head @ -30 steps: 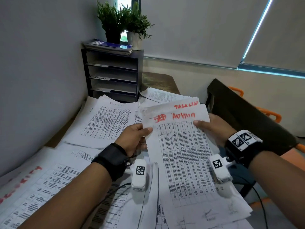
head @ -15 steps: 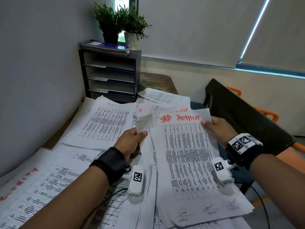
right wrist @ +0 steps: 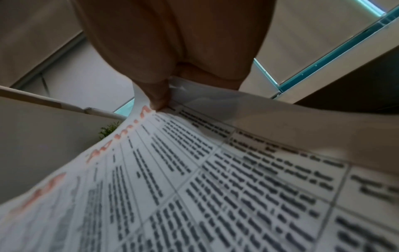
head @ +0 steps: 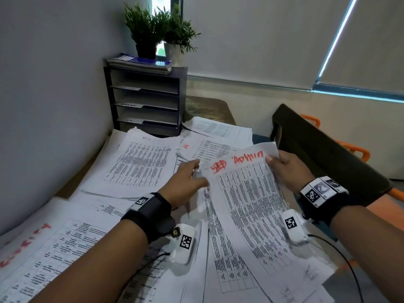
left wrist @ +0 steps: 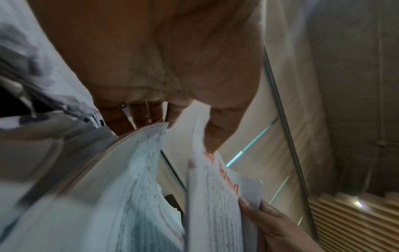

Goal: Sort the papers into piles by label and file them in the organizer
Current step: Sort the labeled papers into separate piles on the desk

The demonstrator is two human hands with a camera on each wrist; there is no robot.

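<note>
Paper marked "Admin" (head: 247, 193) is held raised at centre right of the frame, its top right corner pinched by the right hand (head: 286, 169); the left hand (head: 185, 182), fingers extended, touches its left edge; the organizer (head: 146, 101) stands upper centre.

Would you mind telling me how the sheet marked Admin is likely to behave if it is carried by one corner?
Probably floppy: the Admin sheet already bows between the right hand at its top corner and its unsupported lower edge. Likely very light, since a thumb-and-finger pinch holds it. It may slip or crease, as only the corner is gripped.
</note>
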